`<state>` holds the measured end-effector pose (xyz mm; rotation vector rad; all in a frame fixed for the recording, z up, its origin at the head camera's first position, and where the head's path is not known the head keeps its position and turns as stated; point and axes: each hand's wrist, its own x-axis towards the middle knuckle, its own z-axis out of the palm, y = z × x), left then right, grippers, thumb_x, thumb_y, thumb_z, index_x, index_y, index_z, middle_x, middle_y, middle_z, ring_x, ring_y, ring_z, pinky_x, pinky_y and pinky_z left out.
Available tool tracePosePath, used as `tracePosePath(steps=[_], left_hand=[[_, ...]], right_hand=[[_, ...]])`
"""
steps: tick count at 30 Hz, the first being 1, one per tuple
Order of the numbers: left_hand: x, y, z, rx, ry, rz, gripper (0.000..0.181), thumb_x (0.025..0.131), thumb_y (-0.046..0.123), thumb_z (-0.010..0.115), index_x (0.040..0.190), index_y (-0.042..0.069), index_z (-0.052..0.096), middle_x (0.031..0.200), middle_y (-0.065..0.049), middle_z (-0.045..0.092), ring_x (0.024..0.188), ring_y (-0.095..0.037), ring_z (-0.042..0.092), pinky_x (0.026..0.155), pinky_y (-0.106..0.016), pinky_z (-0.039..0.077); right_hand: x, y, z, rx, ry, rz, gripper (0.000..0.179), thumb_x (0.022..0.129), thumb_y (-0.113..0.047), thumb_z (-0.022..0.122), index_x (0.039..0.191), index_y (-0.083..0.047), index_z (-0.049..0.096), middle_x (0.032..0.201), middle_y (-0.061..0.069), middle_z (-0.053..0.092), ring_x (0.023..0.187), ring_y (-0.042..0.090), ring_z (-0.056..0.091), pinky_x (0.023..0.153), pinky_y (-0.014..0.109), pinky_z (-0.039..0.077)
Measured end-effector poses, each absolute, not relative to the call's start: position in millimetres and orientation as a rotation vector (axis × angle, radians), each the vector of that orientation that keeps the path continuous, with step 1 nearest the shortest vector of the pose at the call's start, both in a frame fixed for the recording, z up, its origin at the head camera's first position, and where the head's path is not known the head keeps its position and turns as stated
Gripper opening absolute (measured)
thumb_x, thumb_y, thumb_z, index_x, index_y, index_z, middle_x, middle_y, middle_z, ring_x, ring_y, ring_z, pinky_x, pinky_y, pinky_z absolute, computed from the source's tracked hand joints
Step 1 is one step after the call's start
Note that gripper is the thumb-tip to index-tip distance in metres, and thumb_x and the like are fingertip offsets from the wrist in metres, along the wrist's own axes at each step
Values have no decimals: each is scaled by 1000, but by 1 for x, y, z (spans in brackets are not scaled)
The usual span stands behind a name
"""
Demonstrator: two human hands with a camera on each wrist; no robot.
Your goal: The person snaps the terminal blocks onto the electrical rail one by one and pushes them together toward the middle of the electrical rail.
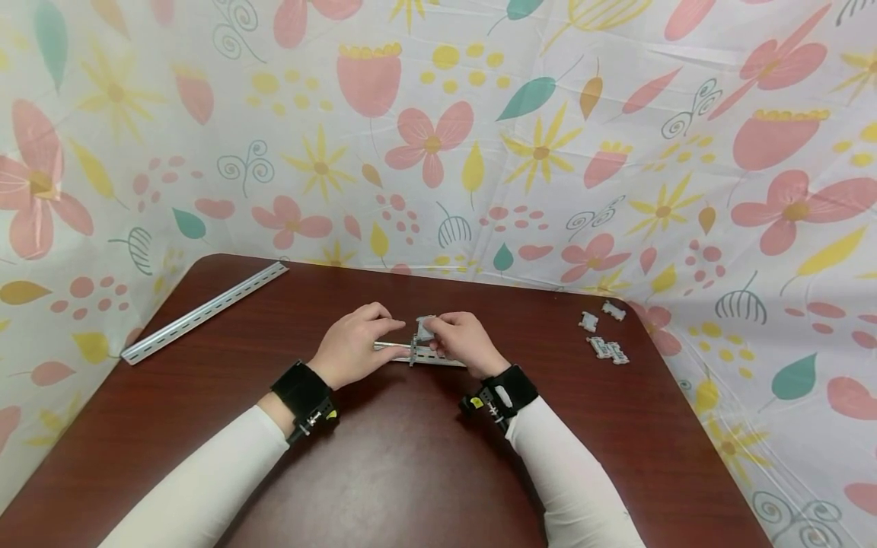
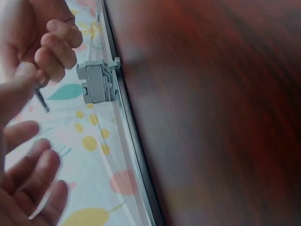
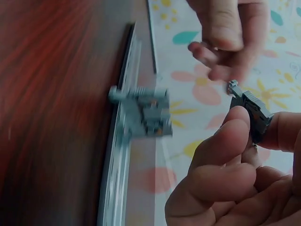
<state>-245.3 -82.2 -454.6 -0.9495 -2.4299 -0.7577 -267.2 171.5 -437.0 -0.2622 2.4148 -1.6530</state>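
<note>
Between thumb and fingers my right hand (image 1: 471,344) pinches a grey DIN-rail terminal block (image 3: 257,109), held up off the rail. Another terminal block (image 3: 148,113) stands upright on the slotted metal DIN rail (image 1: 445,356), which lies across the table before me. My left hand (image 1: 356,344) is at the rail's left part, fingers spread and relaxed, holding nothing. In the left wrist view its fingers (image 2: 40,174) are apart from the mounted block. The right wrist view shows the left fingertips near the top of the held block.
A second, longer DIN rail (image 1: 205,312) lies at an angle at the table's left back. Several loose grey terminal blocks (image 1: 599,348) lie at the right, near the table's edge. A flower-patterned cloth (image 1: 432,152) hangs behind the brown table (image 1: 384,472).
</note>
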Motion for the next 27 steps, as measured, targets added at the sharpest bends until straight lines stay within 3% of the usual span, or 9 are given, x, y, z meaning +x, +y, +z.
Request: tracePosePath(steps=[5, 11, 14, 19, 27], left_hand=[[-251, -88, -456, -912, -2687, -714, 44, 95, 38, 91, 128, 10, 85, 115, -4, 71, 104, -25, 69, 86, -43, 58], [-256, -97, -458, -887, -2818, -643, 39, 95, 37, 91, 126, 14, 86, 117, -4, 74, 109, -29, 68, 90, -46, 58], [-258, -99, -461, -879, -2840, -623, 35, 96, 35, 90, 125, 14, 86, 117, -4, 74, 109, -30, 67, 90, -46, 58], [-258, -99, -464, -834, -2880, -603, 31, 99, 33, 86, 124, 14, 86, 118, -5, 74, 111, -30, 66, 90, -47, 58], [-258, -100, -465, -805, -2896, -591, 25, 101, 30, 84, 122, 14, 87, 115, -5, 73, 109, -28, 63, 85, -45, 58]], right_hand=[[-269, 177, -439, -286, 2611, -1509, 42, 111, -29, 63, 74, -9, 71, 70, 10, 68, 63, 21, 58, 62, 31, 44], [-269, 180, -440, -346, 2694, -1343, 48, 111, -27, 61, 65, -15, 57, 59, 4, 56, 55, 22, 47, 62, 35, 37], [-269, 181, -441, -358, 2703, -1250, 51, 111, -27, 62, 63, -18, 48, 57, 3, 51, 54, 25, 54, 65, 35, 42], [-272, 181, -445, -390, 2733, -1082, 50, 110, -28, 60, 63, -20, 46, 57, 4, 58, 60, 28, 68, 67, 35, 45], [-273, 177, -448, -398, 2753, -966, 49, 110, -26, 58, 63, -19, 47, 60, 6, 60, 58, 26, 64, 65, 34, 41]])
